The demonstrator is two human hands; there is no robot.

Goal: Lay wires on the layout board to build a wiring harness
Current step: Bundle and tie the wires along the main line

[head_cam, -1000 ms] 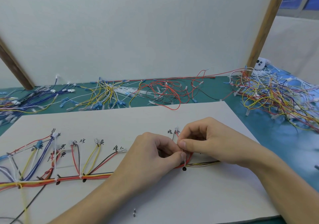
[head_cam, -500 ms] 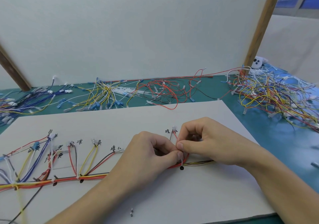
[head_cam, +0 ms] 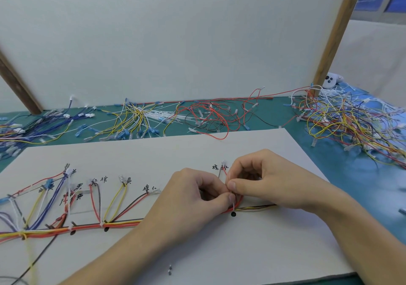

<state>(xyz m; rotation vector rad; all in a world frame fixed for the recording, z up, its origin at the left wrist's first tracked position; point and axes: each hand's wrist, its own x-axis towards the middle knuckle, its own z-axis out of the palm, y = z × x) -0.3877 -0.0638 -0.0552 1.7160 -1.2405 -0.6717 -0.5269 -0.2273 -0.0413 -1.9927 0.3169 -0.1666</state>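
Green bench mat [head_cam: 270, 117] with a white partition wall [head_cam: 175, 32] behind, wooden posts at both sides; white layout board [head_cam: 175, 150] lies flat on the mat in front. Wire harness trunk [head_cam: 87, 227] runs left to right along the board's near half: red, orange, yellow and black wires bundled, white ties at several points, black dots marked on the board just below the trunk. Branches fan up from the trunk to handwritten labels: blue/white group far left, then red/black, yellow, black/red pairs. Left hand [head_cam: 189, 199] and right hand [head_cam: 263, 183] meet at the trunk's right section, fingertips touching each other. Both have fingers curled, thumb and forefinger pinching at a white tie [head_cam: 232, 205] around the bundle just above a black dot [head_cam: 233, 214]; exact grip split between tie and wires unclear. Short tail of thin wires [head_cam: 259, 207] exits right from under the right hand. Loose stock wires along the back: blue pile [head_cam: 44, 124], yellow pile [head_cam: 131, 120], red pile [head_cam: 211, 117], mixed tangle [head_cam: 351, 126] far right. Small metal piece [head_cam: 169, 270] on the board's near edge.
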